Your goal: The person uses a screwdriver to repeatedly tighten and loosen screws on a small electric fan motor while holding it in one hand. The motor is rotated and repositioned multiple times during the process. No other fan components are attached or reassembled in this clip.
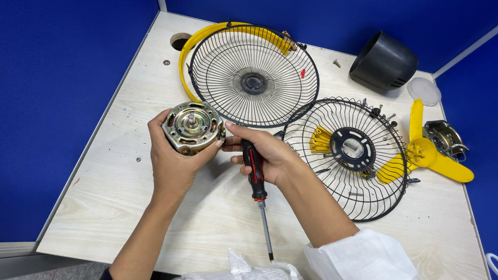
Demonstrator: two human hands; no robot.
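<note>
Two blue partition walls (50, 87) meet at the far corner behind a pale wood-grain table (140, 220), matte and lightly scuffed, with a round hole (179, 40) cut near its far left. Largest on it is a domed black wire guard (254, 74) at the far centre, thin spokes fanning from a dark hub, with a glossy yellow plastic ring (194, 44) curving round its far left edge. Just right of it and nearer lies a second wire grille (346, 157), its black plastic centre plate ringed with slots and a ribbed yellow piece showing through the wires. A smooth black tapered housing (385, 60) lies on its side at the far right, a small frosted round cap (424, 91) beside it. A yellow three-bladed propeller (427, 152) lies at the right edge, touching a small grey metal bracket (445, 137).

The left hand (172, 164) cups a round fan motor (193, 127) from below, fingers curled tight about its brass-toned stamped casing, raised over the table's left-centre with the shaft facing up. The right hand (268, 155) has its fingers wrapped round the red-and-black handle of a screwdriver (257, 186), the steel shaft pointing toward the near edge, while its thumb and forefinger reach left to touch the motor's rim. A white crinkled sleeve (368, 262) covers the right forearm
</note>
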